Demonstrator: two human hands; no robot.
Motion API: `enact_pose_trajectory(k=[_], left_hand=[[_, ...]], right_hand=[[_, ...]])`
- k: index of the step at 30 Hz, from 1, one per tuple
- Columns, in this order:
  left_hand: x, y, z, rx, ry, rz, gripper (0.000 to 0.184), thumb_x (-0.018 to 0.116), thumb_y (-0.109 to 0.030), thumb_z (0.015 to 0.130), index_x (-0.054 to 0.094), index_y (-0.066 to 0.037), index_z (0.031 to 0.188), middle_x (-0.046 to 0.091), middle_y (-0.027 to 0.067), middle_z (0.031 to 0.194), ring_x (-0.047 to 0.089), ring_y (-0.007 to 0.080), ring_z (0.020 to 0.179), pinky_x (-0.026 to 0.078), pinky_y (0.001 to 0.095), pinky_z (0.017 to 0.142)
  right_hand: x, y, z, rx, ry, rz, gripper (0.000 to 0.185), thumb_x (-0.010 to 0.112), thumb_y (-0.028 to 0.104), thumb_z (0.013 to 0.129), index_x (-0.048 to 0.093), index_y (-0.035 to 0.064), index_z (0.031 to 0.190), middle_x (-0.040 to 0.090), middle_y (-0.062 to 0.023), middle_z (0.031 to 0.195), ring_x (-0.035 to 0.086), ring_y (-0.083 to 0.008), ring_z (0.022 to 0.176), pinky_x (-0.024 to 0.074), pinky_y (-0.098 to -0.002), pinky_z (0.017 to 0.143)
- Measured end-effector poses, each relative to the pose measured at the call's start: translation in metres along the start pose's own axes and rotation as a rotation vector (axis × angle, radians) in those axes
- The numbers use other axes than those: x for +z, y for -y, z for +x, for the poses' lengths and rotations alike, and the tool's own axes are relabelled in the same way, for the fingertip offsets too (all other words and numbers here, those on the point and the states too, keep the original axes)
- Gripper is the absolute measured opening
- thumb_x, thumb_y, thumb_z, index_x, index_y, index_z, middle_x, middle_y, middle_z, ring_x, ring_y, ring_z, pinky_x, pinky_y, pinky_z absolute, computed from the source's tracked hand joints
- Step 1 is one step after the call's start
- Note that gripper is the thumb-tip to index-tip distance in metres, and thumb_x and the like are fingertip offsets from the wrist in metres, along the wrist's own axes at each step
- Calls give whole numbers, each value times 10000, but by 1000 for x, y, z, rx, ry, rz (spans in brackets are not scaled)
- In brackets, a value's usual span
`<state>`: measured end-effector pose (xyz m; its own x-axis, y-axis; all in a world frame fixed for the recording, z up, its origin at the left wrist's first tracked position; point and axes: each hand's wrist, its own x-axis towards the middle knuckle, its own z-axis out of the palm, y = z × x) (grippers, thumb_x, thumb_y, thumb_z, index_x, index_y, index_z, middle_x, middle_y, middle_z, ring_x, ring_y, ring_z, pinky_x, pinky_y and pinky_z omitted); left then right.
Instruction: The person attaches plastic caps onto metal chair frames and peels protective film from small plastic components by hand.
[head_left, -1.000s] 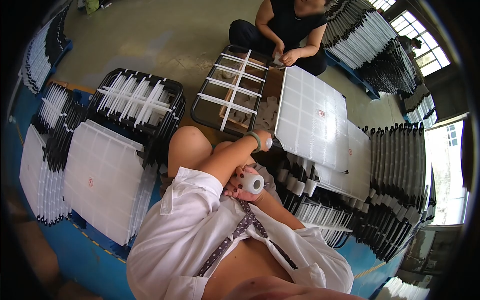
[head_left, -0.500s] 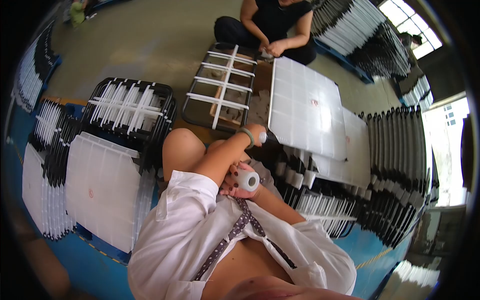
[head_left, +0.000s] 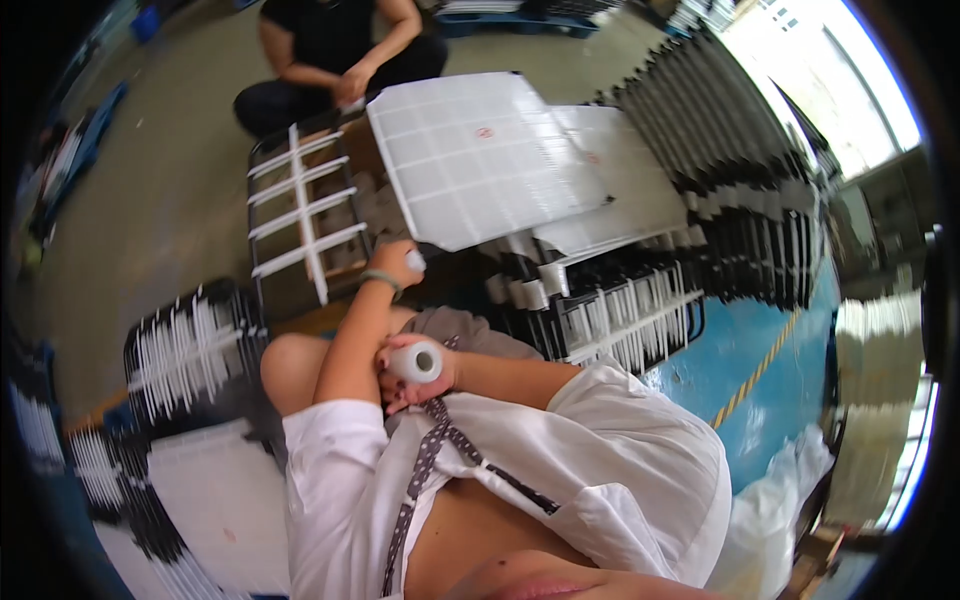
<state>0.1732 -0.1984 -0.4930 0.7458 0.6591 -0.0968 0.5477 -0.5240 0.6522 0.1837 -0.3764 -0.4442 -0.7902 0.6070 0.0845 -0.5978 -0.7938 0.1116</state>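
- The view has swung toward the right: the black frame with crossed white bars (head_left: 306, 210), the translucent white panel (head_left: 470, 160) and the seated co-worker (head_left: 330, 50) now sit further left in it.
- Clear plastic sheeting (head_left: 765, 520) has come into sight at the lower right, near a yellow-and-black floor stripe (head_left: 760, 370).
- The right hand (head_left: 441, 373) keeps its fingers wrapped firmly around the hollow-cored white roll (head_left: 408, 366), which lies in front of the wearer's waist with its open end toward the camera.
- The left hand (head_left: 398, 262), below a pale green bracelet (head_left: 382, 281) on the wrist, stays stretched forward with its fingers curled shut around a small whitish piece (head_left: 415, 261); what that piece is, I cannot tell.
- That hand is just beside the panel's near corner and the frame; whether it touches either is unclear.
- Both grips look unchanged, so the shift seems to come from the head turning, and the work with the roll appears no further along.
- The co-worker's hands (head_left: 355, 82) are together beyond the frame, their grip too small to make out.
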Motion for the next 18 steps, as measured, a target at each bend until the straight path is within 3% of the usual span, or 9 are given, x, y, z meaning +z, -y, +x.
enact_pose_trajectory(k=[7, 10, 18], left_hand=[[-1, -9, 1, 2, 46, 45, 416, 715, -200, 539, 589, -62, 911, 631, 194, 882, 604, 358, 846, 492, 399, 756], [-1, -11, 0, -54, 66, 58, 440, 715, -207, 545, 586, -64, 940, 630, 196, 905, 604, 357, 858, 491, 396, 767], [-4, -11, 0, -33, 112, 49, 529, 748, -243, 541, 591, -72, 1017, 626, 189, 967, 601, 346, 902, 486, 386, 803]], right_hand=[[0, 0, 1, -34, 55, -62, 413, 369, 442, 901, 601, 111, 990, 547, -142, 729, 521, -282, 761, 435, -488, 831], [-3, 2, 0, -16, 91, -50, 419, 347, 440, 910, 589, 111, 1006, 542, -136, 737, 514, -303, 798, 396, -500, 895], [-2, 2, 1, -12, 75, -50, 418, 360, 442, 905, 594, 110, 1001, 541, -135, 730, 515, -301, 793, 400, -495, 886]])
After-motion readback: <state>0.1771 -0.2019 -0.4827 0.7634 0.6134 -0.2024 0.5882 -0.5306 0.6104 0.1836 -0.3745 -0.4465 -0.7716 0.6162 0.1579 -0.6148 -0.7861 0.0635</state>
